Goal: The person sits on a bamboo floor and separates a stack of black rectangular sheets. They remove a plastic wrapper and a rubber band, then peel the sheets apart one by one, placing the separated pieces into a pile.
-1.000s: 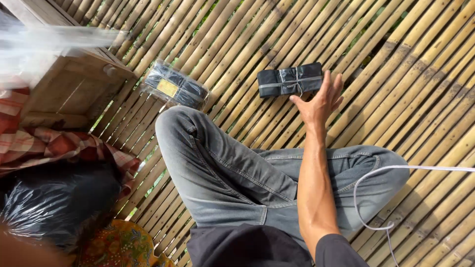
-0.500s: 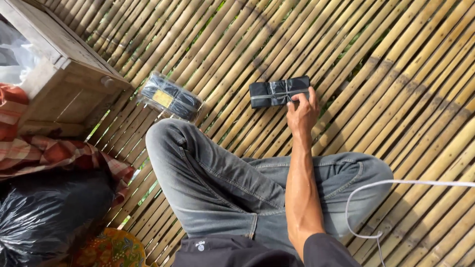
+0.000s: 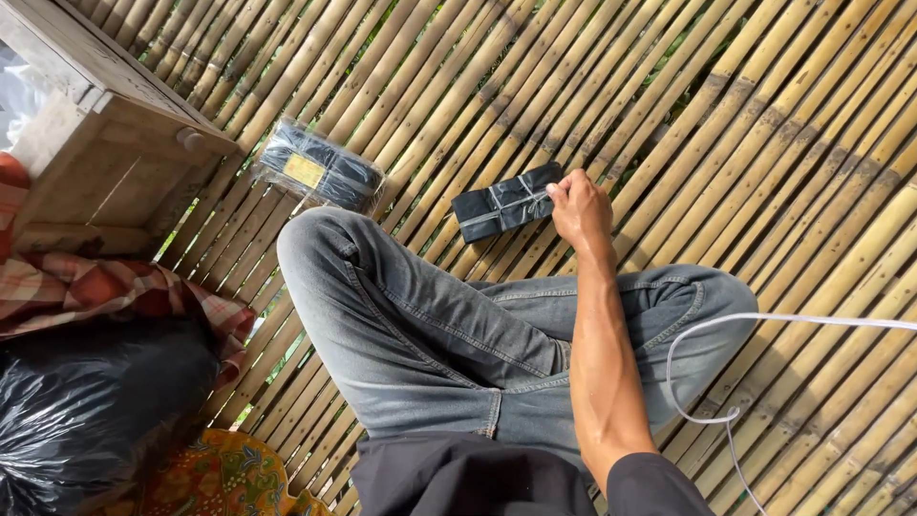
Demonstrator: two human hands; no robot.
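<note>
I sit cross-legged in grey jeans (image 3: 420, 325) on a bamboo slat floor (image 3: 783, 143). My right hand (image 3: 578, 208) reaches forward over my knee, its fingers closed on the right end of a flat black bundle (image 3: 497, 204) tied with pale string. The bundle lies on the slats just beyond my legs, tilted slightly. A second dark bundle in clear plastic with a yellow label (image 3: 320, 174) lies to the left of it, apart from the hand. My left hand is out of the picture.
A wooden box (image 3: 105, 143) stands at the upper left. Below it are a red checked cloth (image 3: 105, 291), a black plastic bag (image 3: 91, 401) and an orange patterned cloth (image 3: 229, 473). A white cord (image 3: 764, 320) loops over the floor at the right.
My right hand went from open above the black bundle to closed on its right end. The bundle has turned a little, and the view has shifted to the left.
</note>
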